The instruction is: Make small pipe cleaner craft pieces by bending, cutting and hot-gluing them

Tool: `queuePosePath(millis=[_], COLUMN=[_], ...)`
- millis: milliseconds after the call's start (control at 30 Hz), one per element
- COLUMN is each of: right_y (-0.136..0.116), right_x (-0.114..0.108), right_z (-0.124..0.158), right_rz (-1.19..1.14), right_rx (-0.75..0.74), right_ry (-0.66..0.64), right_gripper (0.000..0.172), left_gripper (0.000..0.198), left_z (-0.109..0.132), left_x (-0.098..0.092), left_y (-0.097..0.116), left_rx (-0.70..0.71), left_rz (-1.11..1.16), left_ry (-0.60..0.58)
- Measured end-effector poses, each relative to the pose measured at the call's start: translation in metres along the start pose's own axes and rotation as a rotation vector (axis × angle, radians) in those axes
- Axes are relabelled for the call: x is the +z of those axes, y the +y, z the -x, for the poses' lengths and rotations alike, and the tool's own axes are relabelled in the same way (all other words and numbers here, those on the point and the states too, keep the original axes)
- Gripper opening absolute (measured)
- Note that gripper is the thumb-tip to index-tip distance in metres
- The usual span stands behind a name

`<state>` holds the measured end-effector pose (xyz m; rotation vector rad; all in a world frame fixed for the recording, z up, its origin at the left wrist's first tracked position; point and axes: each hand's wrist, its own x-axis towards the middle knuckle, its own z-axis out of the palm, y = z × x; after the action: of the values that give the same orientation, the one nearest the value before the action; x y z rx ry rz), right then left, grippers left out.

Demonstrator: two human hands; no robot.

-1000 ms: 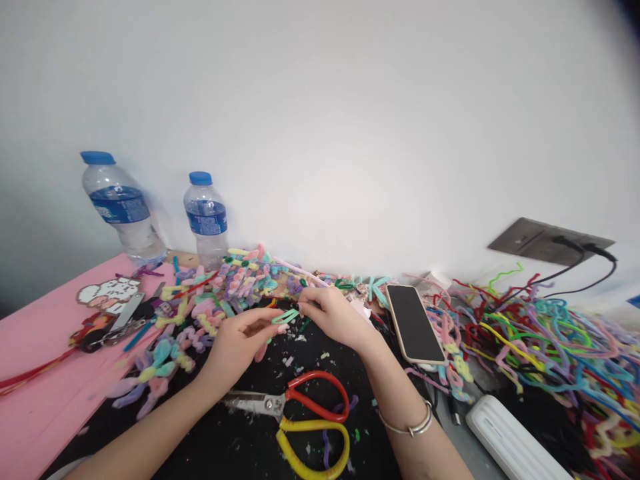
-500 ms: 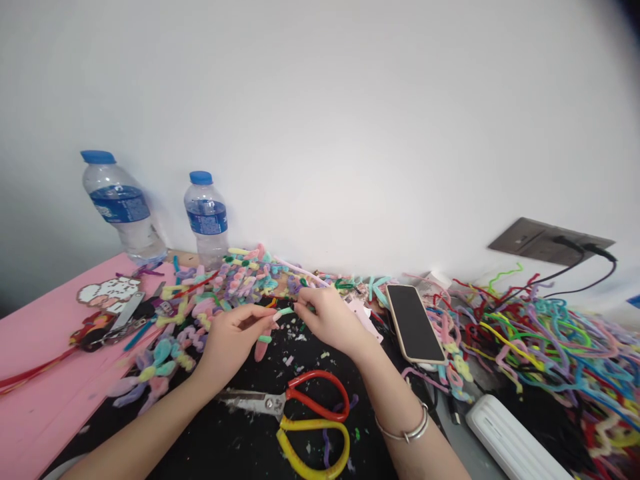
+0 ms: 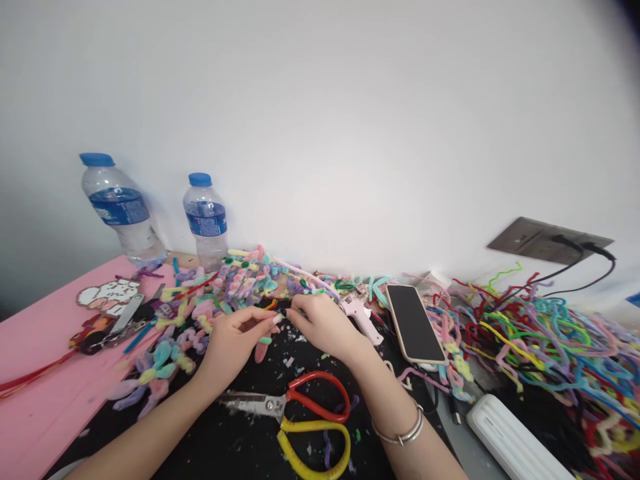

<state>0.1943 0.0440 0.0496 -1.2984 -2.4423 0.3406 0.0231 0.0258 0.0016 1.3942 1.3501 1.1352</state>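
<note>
My left hand (image 3: 235,343) is closed, thumb and forefinger pinching a short pale green pipe cleaner. Only a small bit of that pipe cleaner shows between my fingertips. Close against it, my right hand (image 3: 325,325) is also closed, its fingers at the other end of the pipe cleaner and partly hidden. Just under the left fingertips is a pink fuzzy piece (image 3: 261,352) with a green band. Below my hands, scissors (image 3: 270,404) with one red and one yellow handle lie on the black work surface (image 3: 225,447), among small fuzzy scraps.
Two water bottles (image 3: 205,220) stand at the back left by the wall. Finished fuzzy shapes (image 3: 163,360) heap on the left. A pink glue gun (image 3: 364,319), a phone (image 3: 416,325), a white power bank (image 3: 515,437) and tangled pipe cleaners (image 3: 560,347) lie right.
My right hand has moved slightly left, closer to my left fingertips, so less of the green pipe cleaner shows. More of the pink glue gun is uncovered.
</note>
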Motion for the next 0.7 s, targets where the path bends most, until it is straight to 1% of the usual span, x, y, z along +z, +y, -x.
queuePosePath(millis=[133, 267, 367, 500, 600, 700], right_y=[-0.0041, -0.0079, -0.0076, -0.0042, -0.0023, -0.0027], right_x=[0.0039, 0.0067, 0.0086, 0.0108, 0.0107, 0.0083], right_z=[-0.0004, -0.0007, -0.0013, -0.0022, -0.0026, -0.0027], right_rz=[0.122, 0.158, 0.141, 0.091, 0.038, -0.012], right_rx=[0.017, 0.032, 0.05, 0.075, 0.079, 0.051], right_ry=[0.035, 0.068, 0.098, 0.122, 0.12, 0.106], right_gripper=[0.021, 0.021, 0.023, 0.026, 0.027, 0.027], left_gripper=[0.014, 0.017, 0.018, 0.019, 0.019, 0.019], left_z=[-0.0014, -0.0026, -0.0032, -0.0046, -0.0062, -0.0066], left_x=[-0.0006, -0.0013, -0.001, 0.0001, 0.0007, 0.0005], left_y=[0.0009, 0.0017, 0.0003, -0.0039, -0.0067, -0.0078], left_rx=[-0.005, 0.011, 0.019, 0.04, 0.054, 0.057], left_rz=[0.01, 0.027, 0.04, 0.064, 0.078, 0.088], left_ry=[0.019, 0.039, 0.076, 0.083, 0.087, 0.095])
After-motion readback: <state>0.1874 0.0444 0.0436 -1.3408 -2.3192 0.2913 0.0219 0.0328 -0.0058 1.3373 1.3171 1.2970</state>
